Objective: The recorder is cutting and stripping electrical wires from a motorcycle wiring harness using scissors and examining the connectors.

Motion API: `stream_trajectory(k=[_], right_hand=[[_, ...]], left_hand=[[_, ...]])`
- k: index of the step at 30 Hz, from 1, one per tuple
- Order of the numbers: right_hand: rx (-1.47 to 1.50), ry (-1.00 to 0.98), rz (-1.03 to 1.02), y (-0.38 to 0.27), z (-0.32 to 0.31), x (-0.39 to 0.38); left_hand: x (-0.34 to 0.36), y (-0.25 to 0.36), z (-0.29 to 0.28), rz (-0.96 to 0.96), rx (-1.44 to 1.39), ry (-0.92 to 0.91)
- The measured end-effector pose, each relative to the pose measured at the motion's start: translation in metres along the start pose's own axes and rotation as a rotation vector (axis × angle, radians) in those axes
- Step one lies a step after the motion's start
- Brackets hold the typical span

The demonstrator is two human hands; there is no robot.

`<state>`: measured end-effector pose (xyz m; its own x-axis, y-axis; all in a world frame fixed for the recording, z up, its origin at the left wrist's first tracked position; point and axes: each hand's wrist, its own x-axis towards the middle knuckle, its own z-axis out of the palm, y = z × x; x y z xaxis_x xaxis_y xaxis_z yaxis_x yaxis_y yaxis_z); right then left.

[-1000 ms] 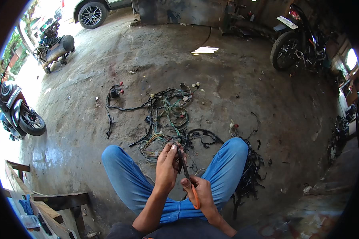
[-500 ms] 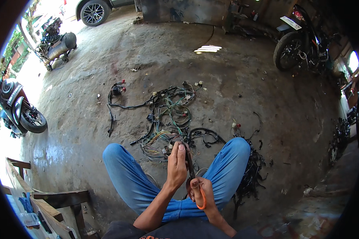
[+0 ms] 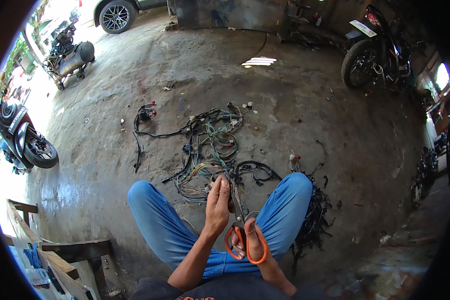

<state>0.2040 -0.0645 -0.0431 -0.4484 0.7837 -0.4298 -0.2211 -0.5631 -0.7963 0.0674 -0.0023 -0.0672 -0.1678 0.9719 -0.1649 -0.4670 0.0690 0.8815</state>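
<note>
My left hand (image 3: 218,206) is closed, thumb against fingers, pinching wires of a harness just beyond my lap. In my right hand (image 3: 254,245) is a pair of scissors with orange handles (image 3: 263,254), thumb and fingers through the loops. Its dark blades (image 3: 238,204) point away from me and lie right beside the left fingers. The handles stand apart; how far the blades are parted is hard to see. Beyond the hands, a tangled wiring harness (image 3: 220,135) in black, green and mixed colours spreads over the floor, with small connectors along it.
A heap of black scraps (image 3: 312,220) lies by my right knee. A wooden bench frame (image 3: 75,250) stands at the lower left. Farther off are a motorcycle (image 3: 27,140) on the left, another motorcycle (image 3: 370,57) at the far right, an air compressor (image 3: 74,60) and a car wheel (image 3: 117,17).
The scissors have turned in my right hand; both orange loops now show, spread apart. My left hand has shifted slightly left and keeps its pinch.
</note>
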Motion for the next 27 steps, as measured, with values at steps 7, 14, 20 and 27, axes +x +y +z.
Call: stream_trajectory(k=[7,14,20,27], right_hand=[[0.148,-0.061,0.050,-0.002,0.007,-0.002],[-0.031,0.061,-0.101,-0.013,0.010,0.004],[-0.087,0.104,-0.075,-0.018,0.006,0.003],[-0.193,0.142,-0.157,-0.017,0.002,0.002]], left_hand=[[0.000,-0.009,0.004,0.059,-0.115,-0.013],[-0.002,0.000,0.011,0.078,0.090,0.000],[-0.008,0.013,0.010,0.024,0.231,-0.058],[-0.006,0.021,0.008,0.122,0.317,-0.146]])
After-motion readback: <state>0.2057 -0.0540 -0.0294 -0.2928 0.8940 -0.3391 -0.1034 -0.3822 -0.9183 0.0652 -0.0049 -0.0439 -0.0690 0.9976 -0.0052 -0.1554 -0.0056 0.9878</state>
